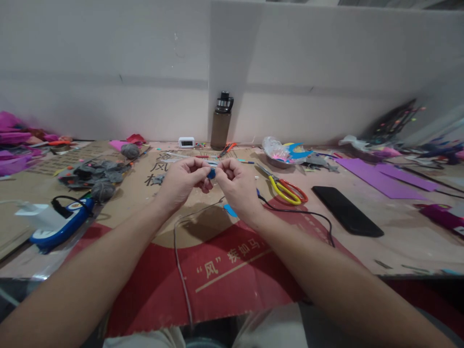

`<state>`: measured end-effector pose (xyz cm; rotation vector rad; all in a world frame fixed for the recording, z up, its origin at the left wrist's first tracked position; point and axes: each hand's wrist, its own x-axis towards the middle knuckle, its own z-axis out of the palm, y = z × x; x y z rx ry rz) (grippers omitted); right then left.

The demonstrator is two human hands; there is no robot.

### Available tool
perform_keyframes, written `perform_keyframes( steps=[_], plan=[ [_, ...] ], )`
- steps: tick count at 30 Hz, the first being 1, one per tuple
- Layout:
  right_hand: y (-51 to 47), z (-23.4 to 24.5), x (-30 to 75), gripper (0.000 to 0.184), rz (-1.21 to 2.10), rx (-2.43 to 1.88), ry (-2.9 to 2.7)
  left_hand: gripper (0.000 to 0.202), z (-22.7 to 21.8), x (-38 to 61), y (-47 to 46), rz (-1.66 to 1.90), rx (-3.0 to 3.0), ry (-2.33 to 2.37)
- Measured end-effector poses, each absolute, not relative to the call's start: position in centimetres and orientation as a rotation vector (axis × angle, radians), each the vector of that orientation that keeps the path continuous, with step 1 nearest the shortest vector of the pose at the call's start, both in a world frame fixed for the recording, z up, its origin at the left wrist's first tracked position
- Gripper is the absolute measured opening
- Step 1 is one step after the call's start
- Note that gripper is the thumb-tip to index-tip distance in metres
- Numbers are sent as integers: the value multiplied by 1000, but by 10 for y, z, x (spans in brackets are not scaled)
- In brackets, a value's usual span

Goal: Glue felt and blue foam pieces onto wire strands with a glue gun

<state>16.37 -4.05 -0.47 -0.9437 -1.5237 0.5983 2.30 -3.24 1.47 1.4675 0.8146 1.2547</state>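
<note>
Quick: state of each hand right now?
Left hand: closed, pinching the blue piece.
Right hand: closed, pinching the same blue piece.

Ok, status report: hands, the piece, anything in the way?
Left hand and right hand together, both pinching small blue piece. Yellow scissors, black phone lie rightward, untouched. Black cable beside right wrist.

Left hand (183, 181) and right hand (236, 187) swallow most of the small blue piece (211, 174); the magenta paper heap (12, 145) runs off the left edge.
</note>
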Motion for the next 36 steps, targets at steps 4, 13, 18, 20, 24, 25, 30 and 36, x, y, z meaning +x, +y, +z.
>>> perform_keyframes(
  steps=[4,13,18,20,24,25,30,36],
  plan=[
    [-41,-5,163,15,569,-963,-1551,12,16,23,-33,1239,1402,807],
    [-41,-1,165,14,657,-958,-1471,17,15,21,-30,1155,1367,685],
    [-43,0,163,12,669,-962,-1465,30,12,22,-30,1199,1375,734],
    [-43,-1,163,12,658,-959,-1471,34,11,22,-28,1199,1387,745],
    [-42,-5,163,14,635,-932,-1516,28,12,23,-28,1196,1412,788],
    [-42,-6,164,15,628,-921,-1528,26,12,23,-28,1193,1407,792],
    [-43,-2,163,14,687,-904,-1480,22,18,22,-31,1149,1300,717],
    [-32,-4,167,17,895,-909,-1252,27,14,14,-20,1303,1205,891]
  ],
)
